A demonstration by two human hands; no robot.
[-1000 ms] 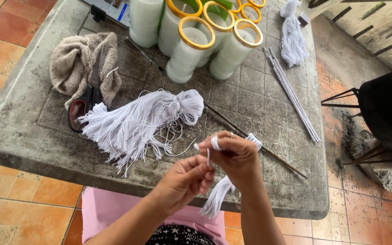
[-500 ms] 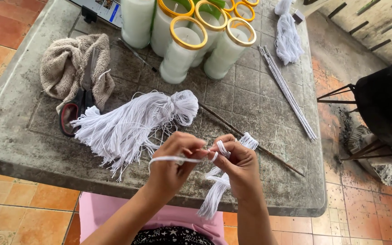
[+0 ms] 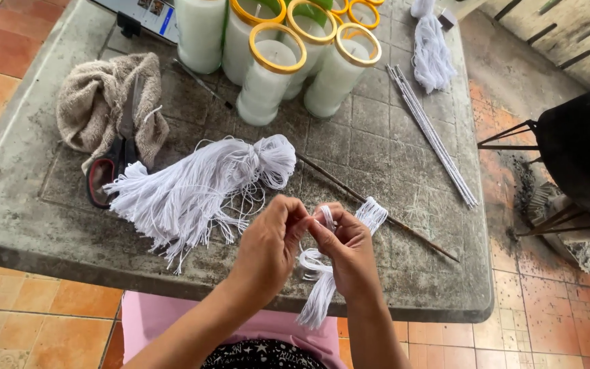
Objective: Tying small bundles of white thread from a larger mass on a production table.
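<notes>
Both of my hands meet over the near edge of a grey stone table (image 3: 22, 225). My right hand (image 3: 349, 249) grips a small bundle of white string (image 3: 319, 297) that hangs down below it, with a looped end sticking out past the fingers. My left hand (image 3: 271, 242) pinches a strand of that same string right against the right hand's fingers. A big tied bunch of white string (image 3: 192, 184) lies on the table just left of my hands.
Several tall white candles in glass jars with yellow rims (image 3: 268, 75) stand at the back. A beige cloth (image 3: 104, 106) with scissors (image 3: 107, 167) lies at left. Thin white rods (image 3: 431, 133), a long dark stick (image 3: 377, 212) and another string bunch (image 3: 431, 51) lie at right. A black pot (image 3: 582, 143) stands beside the table.
My left hand, which was pulling a strand out to the left, has come in close against my right hand. The small bundle stays in my right hand.
</notes>
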